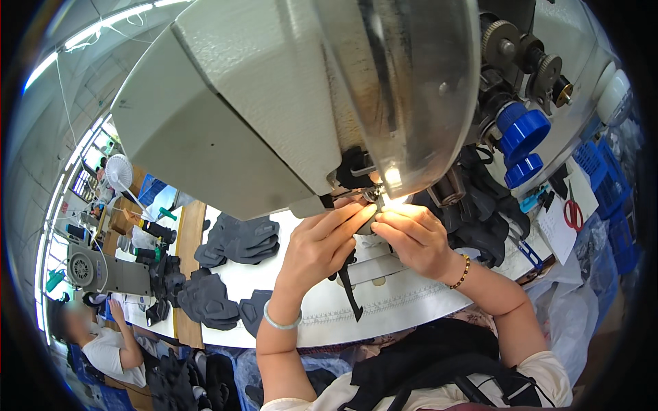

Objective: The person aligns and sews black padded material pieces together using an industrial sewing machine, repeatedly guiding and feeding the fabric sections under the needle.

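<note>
A large grey-white sewing machine fills the upper picture, with a clear guard in front of its needle area. My left hand and my right hand meet under the lit needle, fingertips pinching a small dark fabric piece. A black strap hangs down from that piece over the white table. My left wrist wears a pale bangle, my right wrist a beaded bracelet.
Stacks of dark grey fabric parts lie left on the table, more near its edge, another heap right. Blue thread knobs, red-handled scissors and blue crates sit right. Another person works at a second machine lower left.
</note>
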Motion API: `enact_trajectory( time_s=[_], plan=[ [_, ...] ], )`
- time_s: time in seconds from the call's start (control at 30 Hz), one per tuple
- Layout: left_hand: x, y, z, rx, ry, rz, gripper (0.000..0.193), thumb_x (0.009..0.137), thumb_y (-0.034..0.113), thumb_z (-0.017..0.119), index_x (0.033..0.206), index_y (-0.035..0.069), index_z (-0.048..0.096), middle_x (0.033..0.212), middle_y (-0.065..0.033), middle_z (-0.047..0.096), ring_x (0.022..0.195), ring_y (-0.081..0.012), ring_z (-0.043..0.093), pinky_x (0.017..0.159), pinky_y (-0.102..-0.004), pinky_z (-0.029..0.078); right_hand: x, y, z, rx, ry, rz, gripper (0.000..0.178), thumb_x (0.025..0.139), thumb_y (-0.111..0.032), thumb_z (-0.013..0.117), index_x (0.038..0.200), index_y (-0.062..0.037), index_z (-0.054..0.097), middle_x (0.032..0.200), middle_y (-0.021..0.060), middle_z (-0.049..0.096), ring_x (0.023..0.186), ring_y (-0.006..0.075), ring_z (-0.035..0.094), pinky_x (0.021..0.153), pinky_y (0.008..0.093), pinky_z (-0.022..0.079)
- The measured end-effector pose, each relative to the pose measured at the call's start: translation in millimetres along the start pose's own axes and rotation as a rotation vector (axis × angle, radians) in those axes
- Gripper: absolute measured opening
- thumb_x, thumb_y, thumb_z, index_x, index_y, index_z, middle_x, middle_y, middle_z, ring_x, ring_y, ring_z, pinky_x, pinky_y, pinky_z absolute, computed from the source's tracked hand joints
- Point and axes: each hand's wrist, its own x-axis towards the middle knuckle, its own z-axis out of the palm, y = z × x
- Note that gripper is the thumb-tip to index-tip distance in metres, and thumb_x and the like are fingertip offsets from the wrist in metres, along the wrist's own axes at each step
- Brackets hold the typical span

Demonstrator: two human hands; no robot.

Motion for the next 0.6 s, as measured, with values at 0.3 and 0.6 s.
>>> enact_trajectory(
  time_s=[0.3, 0.6],
  plan=[
    [-0.4, -1.2, 1.0, 0.017, 0.006, 0.04, 0.042, 0.068, 0.001, 0.069, 0.11, 0.003, 0.068, 0.109, -0.0067, 0.066, 0.083, -0.0209, 0.067, 0.07, -0.0324, 0.053, 2.5, -4.8, -1.3, 0.019, 0.011, 0.037, 0.024, 0.075, -0.004, 0.07, 0.099, -0.0034, 0.069, 0.101, 0.0068, 0.067, 0.092, 0.0221, 0.064, 0.08, 0.0324, 0.052],
    [-2.5, -10.6, 8.7, -0.083, 0.125, -0.024, 0.039, 0.069, -0.004, 0.064, 0.106, 0.004, 0.072, 0.108, -0.0089, 0.07, 0.082, -0.0225, 0.069, 0.067, -0.0312, 0.056, 4.3, -8.3, 0.6, 0.02, -0.028, 0.088, 0.027, 0.075, -0.004, 0.07, 0.102, -0.0033, 0.069, 0.103, 0.0065, 0.067, 0.091, 0.0216, 0.062, 0.08, 0.0326, 0.048]
  ],
)
